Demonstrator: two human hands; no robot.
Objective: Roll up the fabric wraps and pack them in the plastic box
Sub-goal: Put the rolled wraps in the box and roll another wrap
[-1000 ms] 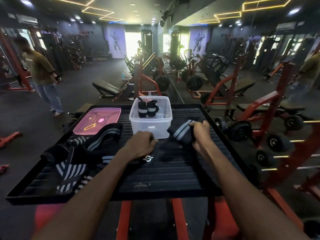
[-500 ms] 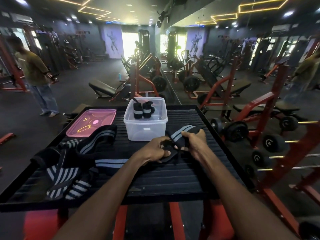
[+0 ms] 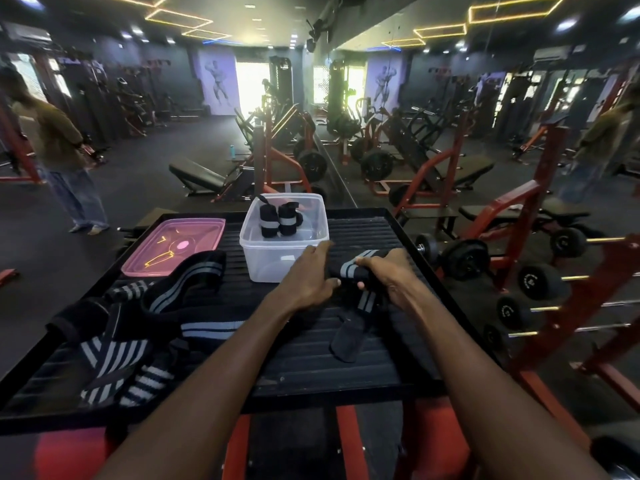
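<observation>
Both hands grip wrap (image 3: 356,268): left hand (image 3: 308,275), right hand (image 3: 391,275). Roll's middle hidden. Box (image 3: 277,261) at 11 o'clock.

dumbbells (image 3: 464,258) beside black tray (image 3: 363,358)

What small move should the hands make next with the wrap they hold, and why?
Probably keep rolling: both the left hand and right hand grip the striped wrap, but its tail lies loose on the tray, so it seems not ready for the plastic box.
</observation>
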